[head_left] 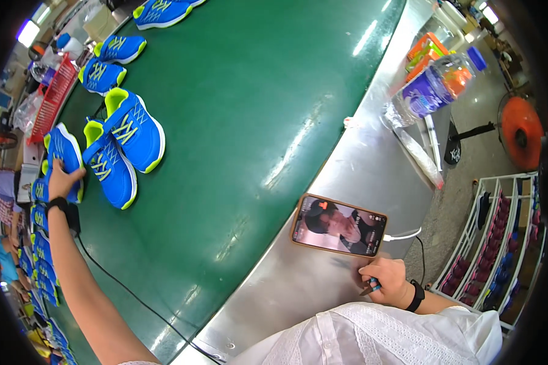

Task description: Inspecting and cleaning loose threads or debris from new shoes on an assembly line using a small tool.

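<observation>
At the far left of the green surface, my left hand grips a blue sneaker with lime lining and a white sole, its fingers over the upper and the thumb to the side. Just right of it stands a pair of like sneakers, the nearer one beside the other, with straps and lime laces. My right hand is closed round a small tool with a dark pointed blade and a blue part; most of it is hidden in the fingers. A phone showing a video lies just beyond that hand.
More blue sneakers stand along the far left of the green belt. A black cord crosses its near part. On the metal edge lies a plastic bottle. An orange fan and a shoe rack stand right.
</observation>
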Tool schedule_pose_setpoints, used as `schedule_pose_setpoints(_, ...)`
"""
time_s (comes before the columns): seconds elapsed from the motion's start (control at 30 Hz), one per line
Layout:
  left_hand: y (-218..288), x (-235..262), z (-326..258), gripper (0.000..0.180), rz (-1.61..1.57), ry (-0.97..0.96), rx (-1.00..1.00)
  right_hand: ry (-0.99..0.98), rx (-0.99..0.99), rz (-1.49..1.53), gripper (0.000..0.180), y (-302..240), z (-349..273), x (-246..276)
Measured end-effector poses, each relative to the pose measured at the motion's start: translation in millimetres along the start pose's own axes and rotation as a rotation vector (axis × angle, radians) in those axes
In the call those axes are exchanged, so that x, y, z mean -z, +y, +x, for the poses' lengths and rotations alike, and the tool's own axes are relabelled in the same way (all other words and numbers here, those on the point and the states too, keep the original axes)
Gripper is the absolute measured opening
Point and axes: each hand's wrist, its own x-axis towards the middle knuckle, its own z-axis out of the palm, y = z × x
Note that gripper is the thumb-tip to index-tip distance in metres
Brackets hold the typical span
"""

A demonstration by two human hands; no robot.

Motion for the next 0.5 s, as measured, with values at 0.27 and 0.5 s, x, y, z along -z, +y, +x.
schedule_pose_setpoints(0.27,48,43,-178,0.08,0.003,-0.029,-0.077,0.071,0.132,0.129,0.025,-5,-8,-2)
schedule_pose_setpoints(0.5,127,93,-379,0.073,-0.122,-0.243,-0.009,0.121,0.162,0.202,0.021,-7,-17,-6)
